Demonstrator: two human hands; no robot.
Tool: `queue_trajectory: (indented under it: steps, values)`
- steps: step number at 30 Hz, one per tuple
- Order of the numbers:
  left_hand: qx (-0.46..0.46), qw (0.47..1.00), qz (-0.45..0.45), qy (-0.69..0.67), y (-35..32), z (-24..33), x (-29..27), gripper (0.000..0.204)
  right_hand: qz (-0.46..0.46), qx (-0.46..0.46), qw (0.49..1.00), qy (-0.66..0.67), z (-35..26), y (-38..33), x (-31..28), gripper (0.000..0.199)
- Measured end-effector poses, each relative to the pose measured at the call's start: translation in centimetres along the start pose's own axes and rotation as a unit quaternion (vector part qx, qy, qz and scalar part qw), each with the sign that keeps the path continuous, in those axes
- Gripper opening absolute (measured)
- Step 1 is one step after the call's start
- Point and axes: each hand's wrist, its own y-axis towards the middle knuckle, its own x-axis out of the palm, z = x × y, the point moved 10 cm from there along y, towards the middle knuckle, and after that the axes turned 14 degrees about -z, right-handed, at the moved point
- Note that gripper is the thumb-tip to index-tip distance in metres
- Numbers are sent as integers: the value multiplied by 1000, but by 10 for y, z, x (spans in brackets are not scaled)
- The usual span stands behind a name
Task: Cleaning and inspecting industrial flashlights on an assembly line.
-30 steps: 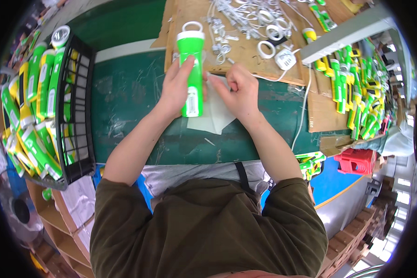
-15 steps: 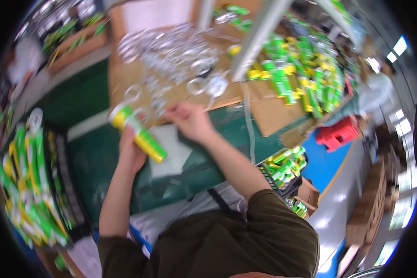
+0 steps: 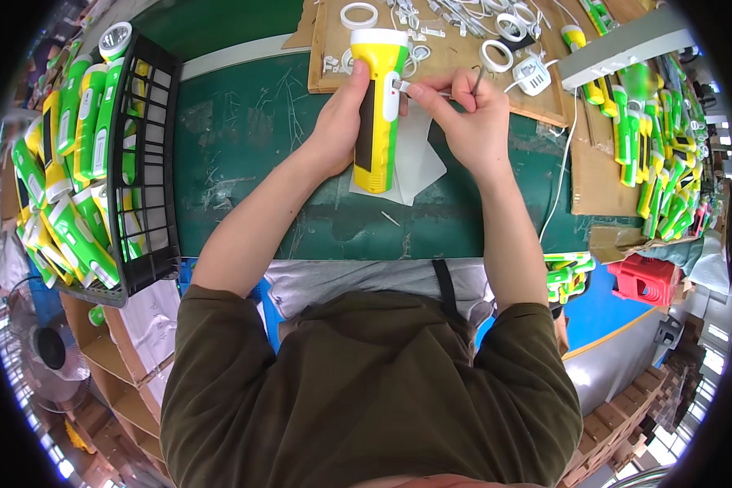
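A yellow and green flashlight [image 3: 380,114] with a white head ring stands nearly upright in the picture, lens end away from me. My left hand [image 3: 338,128] is closed around its left side, with the thumb near the head. Beside the flashlight's white switch panel, my right hand [image 3: 473,126] pinches a small white plug [image 3: 401,85] between thumb and finger. The plug's tip meets the panel's edge; I cannot tell whether it is inserted. A thin grey cord [image 3: 479,79] curves over the right fingers. White paper sheets [image 3: 419,167] lie on the green table [image 3: 317,224] below.
At the left stands a black crate [image 3: 150,179] full of flashlights. A wooden board [image 3: 455,61] beyond my hands carries white rings [image 3: 496,55], small cords and a white charger [image 3: 533,75]. More flashlights [image 3: 659,154] are heaped at the right, near a grey post [image 3: 626,47] and a red stool [image 3: 644,281].
The flashlight has turned from slanted to nearly upright and shifted right. My right hand, earlier apart from it near the small parts, now holds the plug against its side.
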Motion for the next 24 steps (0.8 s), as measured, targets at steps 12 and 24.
queue_trajectory:
  steps: [12, 24]
  values:
    - [6, 970, 24, 240, -7, 15, 12, 58, -97, 71, 983, -141, 1, -1, -7, 46]
    - [-4, 991, 59, 117, -8, 6, 1, 60, -21, 65, 995, -68, 11, -5, -4, 41]
